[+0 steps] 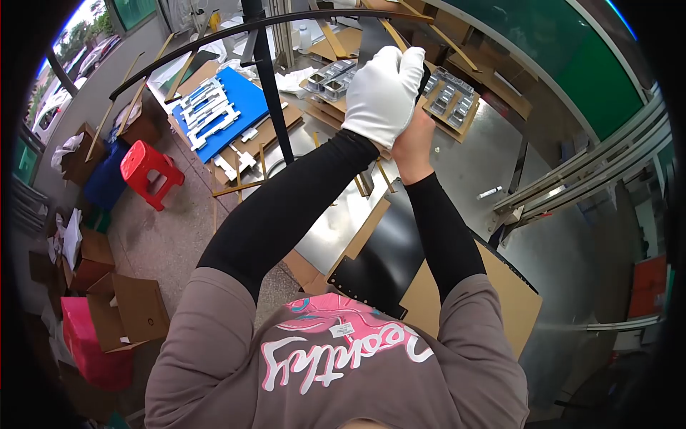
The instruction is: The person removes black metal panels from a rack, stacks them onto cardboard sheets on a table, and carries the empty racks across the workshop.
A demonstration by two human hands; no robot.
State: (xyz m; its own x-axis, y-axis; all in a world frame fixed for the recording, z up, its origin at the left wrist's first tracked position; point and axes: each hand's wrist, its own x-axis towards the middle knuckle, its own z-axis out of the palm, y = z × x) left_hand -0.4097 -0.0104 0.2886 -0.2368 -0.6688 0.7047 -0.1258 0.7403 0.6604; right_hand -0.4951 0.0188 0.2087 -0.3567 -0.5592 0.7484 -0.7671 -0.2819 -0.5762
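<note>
My left hand [380, 96], in a white glove, is raised over the far part of the workbench, its fingers bent and closed. Pressed against its lower right side is my right hand [413, 146], bare, its fingers mostly hidden behind the glove. A narrow dark edge [426, 74] shows beside the glove; I cannot make out what it belongs to. Grey metal parts [451, 96] lie in rows on cardboard to the right of the hands, with more metal parts [334, 80] to the left. Nearer my body lies a glossy black panel [382, 250].
A black upright post [270, 93] and a curved black bar [193, 45] stand before me. White cut pieces [207, 111] rest on a blue board [246, 96]. A red stool [151, 171] and open cardboard boxes [136, 311] are on the left; an aluminium frame [572, 175] is on the right.
</note>
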